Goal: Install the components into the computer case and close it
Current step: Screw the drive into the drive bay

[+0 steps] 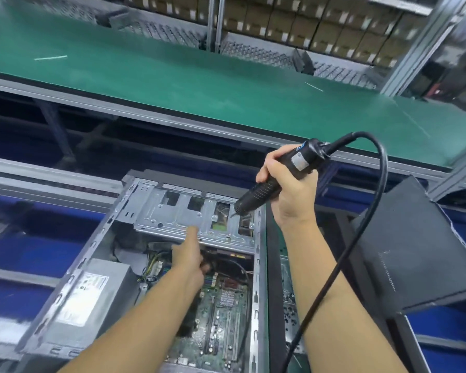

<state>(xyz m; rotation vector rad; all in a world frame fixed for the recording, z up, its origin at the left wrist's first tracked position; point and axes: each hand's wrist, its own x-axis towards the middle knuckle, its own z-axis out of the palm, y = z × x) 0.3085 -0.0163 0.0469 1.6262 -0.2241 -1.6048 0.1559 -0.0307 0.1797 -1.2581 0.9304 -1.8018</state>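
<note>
So, the computer case [256, 278] is lying on its side right in the middle of my view, open side up, with everything inside on show. The far end has the metal drive cage [178, 211] spanning the width. The grey power supply [92, 297] sits in the near left corner, and the green motherboard [226, 319] covers the floor of the case on the right.

I've got the right hand [291, 192] clenched round a black electric screwdriver [256, 192], fist closed on the middle of the body. The tool is tilted, top end up and to the right, tip down and to the left. The bit sits over the right-hand part of the drive cage, by the cut-outs there. Whether the bit actually touches the metal I can't tell, it's too small. A thick black cable [386, 170] comes out of the top of the screwdriver, arcs over to the right and drops all the way to the bottom edge of my view.

The left hand [190, 259] is over the inside of the case with its index finger [193, 234] stretched out onto the near edge of the drive cage. The other fingers are tucked under and blurry, so I honestly can't tell if they're pinching anything.

Near the case on the right, a black side panel [414, 251] sits tilted, off the case. Behind it all runs a green belt [172, 76], and past that are rows of cardboard boxes [293, 22].
</note>
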